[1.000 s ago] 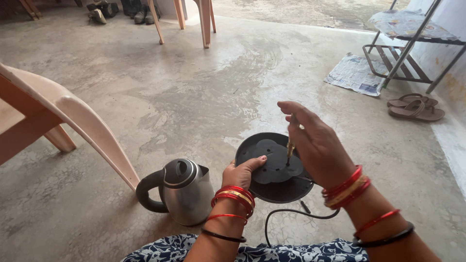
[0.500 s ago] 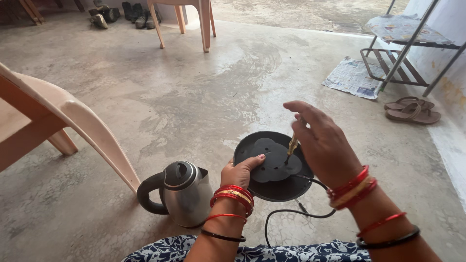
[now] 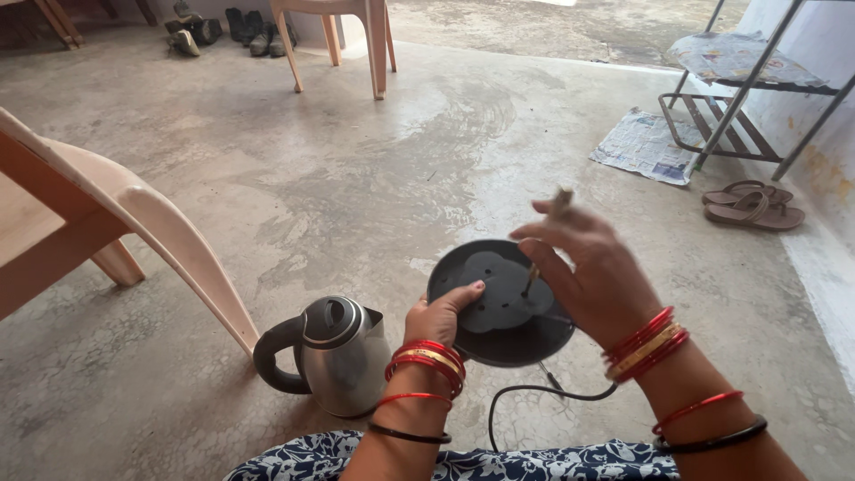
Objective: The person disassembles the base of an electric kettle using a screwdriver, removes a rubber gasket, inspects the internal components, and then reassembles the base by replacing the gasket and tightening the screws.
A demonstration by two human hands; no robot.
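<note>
My left hand (image 3: 439, 317) grips the near-left rim of a round black kettle base (image 3: 499, 303), held tilted with its underside facing me. My right hand (image 3: 592, 272) holds a small screwdriver (image 3: 543, 245) upright, its tip resting on the underside of the base. Both wrists carry red and gold bangles. A black cord (image 3: 534, 396) trails from the base down toward my lap. A steel electric kettle (image 3: 334, 354) with a black handle stands on the concrete floor just left of my left hand.
A beige plastic chair (image 3: 107, 223) leans in at the left, another chair (image 3: 343, 36) stands at the back. A metal rack (image 3: 748, 89), a newspaper (image 3: 646, 147) and a pair of sandals (image 3: 753, 205) lie at the right. Shoes (image 3: 214, 27) sit far back.
The view has shifted slightly. My right hand has lifted a little and turned the screwdriver while its tip stays on the base. My left hand keeps its grip.
</note>
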